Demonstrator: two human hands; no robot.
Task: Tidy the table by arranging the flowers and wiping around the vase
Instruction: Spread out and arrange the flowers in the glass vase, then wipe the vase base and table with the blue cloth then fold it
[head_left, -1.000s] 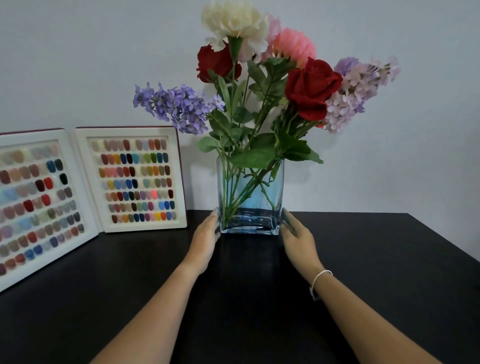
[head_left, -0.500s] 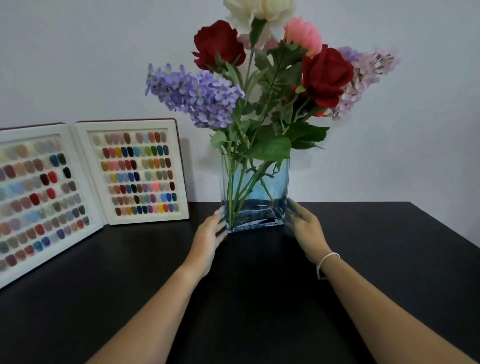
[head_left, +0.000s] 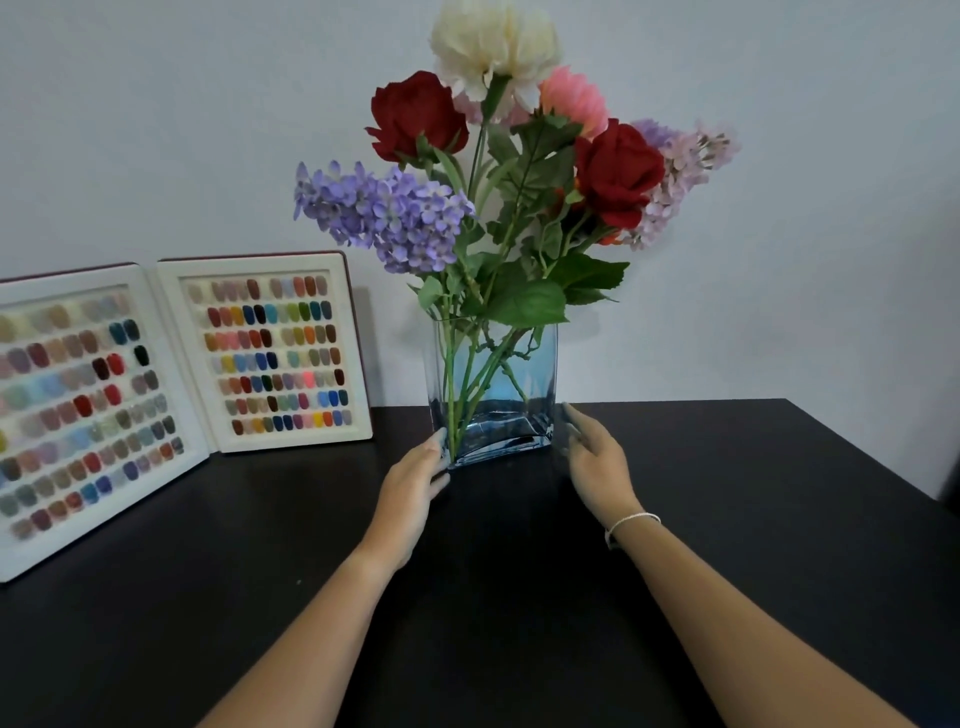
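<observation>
A rectangular blue glass vase (head_left: 493, 415) stands on the black table (head_left: 753, 519) near the wall. It holds a bouquet: two red roses (head_left: 618, 171), a cream bloom (head_left: 493, 41), a pink one, and purple lilac sprays (head_left: 384, 213). My left hand (head_left: 410, 488) lies flat on the table, its straight fingers touching the vase's lower left corner. My right hand (head_left: 597, 462), with a thin bracelet at the wrist, hovers just right of the vase with fingers spread and a small gap to the glass. No cloth is in view.
Two white-framed boards of coloured nail samples (head_left: 275, 353) lean against the wall at the left, the nearer one (head_left: 78, 410) angled toward me. The table's right edge (head_left: 872, 457) runs diagonally at the right.
The vase has been pushed back toward the wall and turned slightly. My right hand has come off its right side; my left hand stays against the left side.
</observation>
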